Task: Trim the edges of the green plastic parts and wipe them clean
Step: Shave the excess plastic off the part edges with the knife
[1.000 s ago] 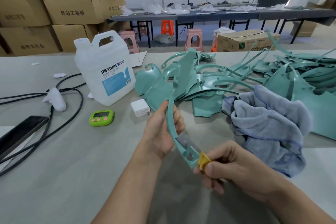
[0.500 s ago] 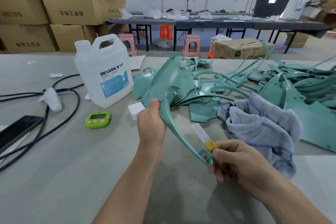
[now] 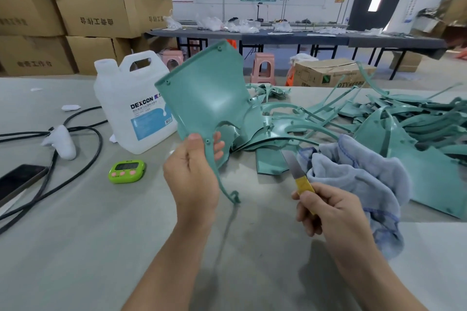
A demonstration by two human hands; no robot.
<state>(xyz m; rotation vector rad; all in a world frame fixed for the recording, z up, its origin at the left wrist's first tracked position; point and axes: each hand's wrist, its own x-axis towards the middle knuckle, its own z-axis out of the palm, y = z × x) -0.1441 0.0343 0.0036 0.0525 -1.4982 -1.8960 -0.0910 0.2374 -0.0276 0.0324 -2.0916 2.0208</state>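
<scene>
At the front of the table (image 3: 75, 235), you're holding one green part (image 3: 204, 101) up in the air, clear of the surface.

- Your left hand (image 3: 194, 179) is pinching it where the wide panel narrows into the thin strap, thumb on the near face and fingertips (image 3: 218, 145) wrapping round the far side.
- The long axis is running roughly upright: panel rising above the hand, strap curving down and right to a hooked tip that's hanging free.
- Your right hand (image 3: 326, 212) is curling round the yellow handle of a blade (image 3: 294, 164), which is pointing up and slightly left.
- Blade and part aren't touching. The strap is lying to the left of the blade with open air between them. The right hand is the nearer one to the strap's free edge.
- My read: the next cut is calling for the blade to come left and run along the strap, away from the left thumb.
- The cloth (image 3: 358, 179) is lying bunched just behind the blade, so wiping looks not yet begun. The pile of green parts (image 3: 379, 118) is sitting beyond it.

Readable text:
- The jug (image 3: 131, 111) is showing "DEXCON"; the smaller print under it is too fine to read.
- The carton (image 3: 331, 74) behind the table is showing "DTY".
- The stacked boxes (image 3: 96, 15) are carrying printed characters I can't read reliably.
- The wall posters are too small to read.
</scene>
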